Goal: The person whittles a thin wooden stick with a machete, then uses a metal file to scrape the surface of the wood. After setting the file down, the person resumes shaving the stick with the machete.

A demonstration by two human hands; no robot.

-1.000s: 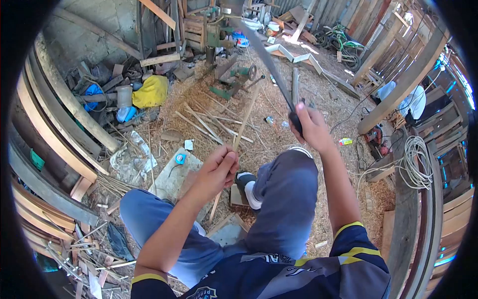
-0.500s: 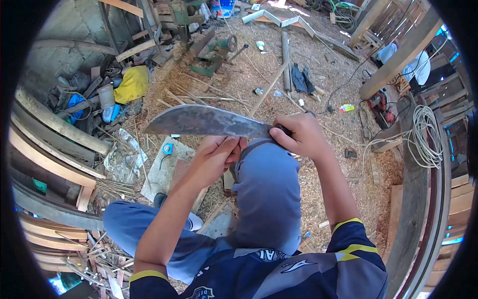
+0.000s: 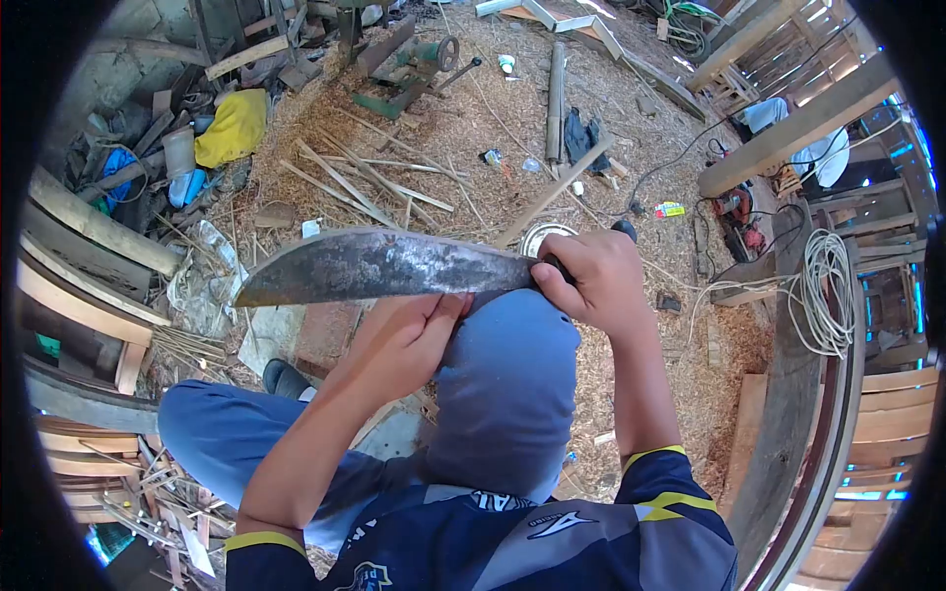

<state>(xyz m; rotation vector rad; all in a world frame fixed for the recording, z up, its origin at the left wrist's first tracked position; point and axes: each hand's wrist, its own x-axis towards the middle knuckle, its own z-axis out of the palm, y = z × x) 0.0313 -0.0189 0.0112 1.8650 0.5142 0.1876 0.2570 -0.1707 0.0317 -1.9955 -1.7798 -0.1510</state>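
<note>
My right hand (image 3: 596,281) is wrapped round the dark handle of a machete, above my raised knee (image 3: 512,355). The broad, stained blade (image 3: 384,266) points left across the view, its face turned up to me. Just under the blade's lower edge, my left hand (image 3: 409,335) is closed, its fingertips partly hidden by the steel. A pale wooden strip (image 3: 557,189) runs from behind the blade toward the upper right, in line with my left fingers. Where the fingers meet the strip is covered by the blade.
Shavings cover the ground, with loose wooden sticks (image 3: 370,177) beyond the blade. A green metal machine (image 3: 409,79) stands farther off. Coiled cable (image 3: 828,295) hangs at right near a wooden post (image 3: 798,128). A yellow cloth (image 3: 232,128) lies among clutter at left.
The machete has moved left and lower in view, its face now turned more toward me. The strip's far end has shifted right across the floor behind it. Both hands keep their grip.
</note>
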